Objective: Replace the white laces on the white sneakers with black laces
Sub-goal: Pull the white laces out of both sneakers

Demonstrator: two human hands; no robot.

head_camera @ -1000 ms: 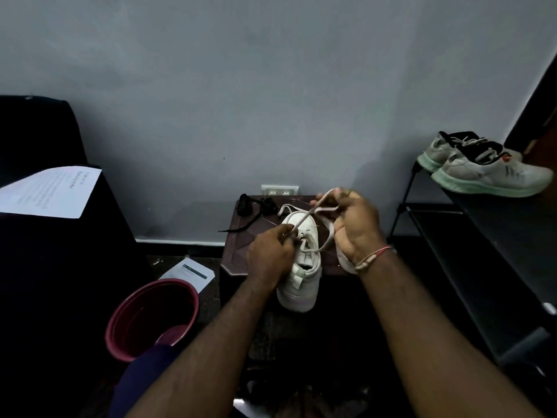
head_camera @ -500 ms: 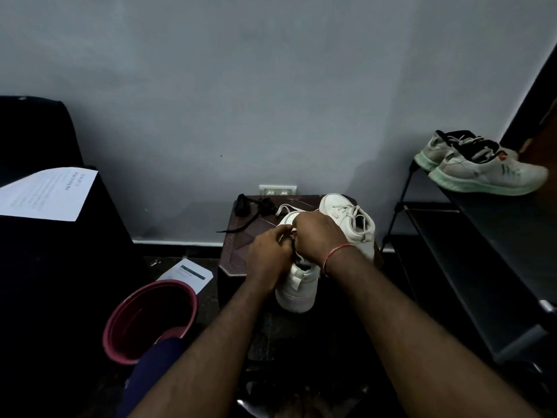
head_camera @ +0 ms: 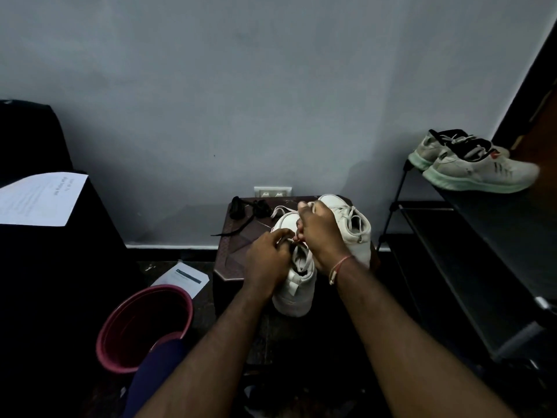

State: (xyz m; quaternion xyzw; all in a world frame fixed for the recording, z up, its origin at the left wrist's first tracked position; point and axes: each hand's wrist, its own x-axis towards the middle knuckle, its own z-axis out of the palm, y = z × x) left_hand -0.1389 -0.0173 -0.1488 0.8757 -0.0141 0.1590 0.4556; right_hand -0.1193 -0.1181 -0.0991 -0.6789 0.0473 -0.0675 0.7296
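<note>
Both hands are bunched over the eyelets of the near sneaker (head_camera: 294, 292). The right hand (head_camera: 321, 238) has come back from the long pull it was making a second ago, up and off toward the right edge of the desk (head_camera: 232, 260). It now pinches the white lace (head_camera: 278, 211) just above the tongue. The left hand (head_camera: 266, 257) has stayed at the same row with fingers curled, and seems to pinch the lace there too (the right knuckles hide part of it).

The near sneaker stands at the front edge, heel toward the person. With the right hand drawn in, the far sneaker (head_camera: 354, 229) shows again at the back right corner, fully laced in white. The black laces (head_camera: 250, 208) lie untouched at the back left corner. A freed loop of white lace trails just beside them along the back edge.

My reading is that one crossing has been drawn out and the hands have reset on the next. That leaves the task early: the first sneaker is only partly unlaced, the second not begun, and no black lace threaded yet.
</note>
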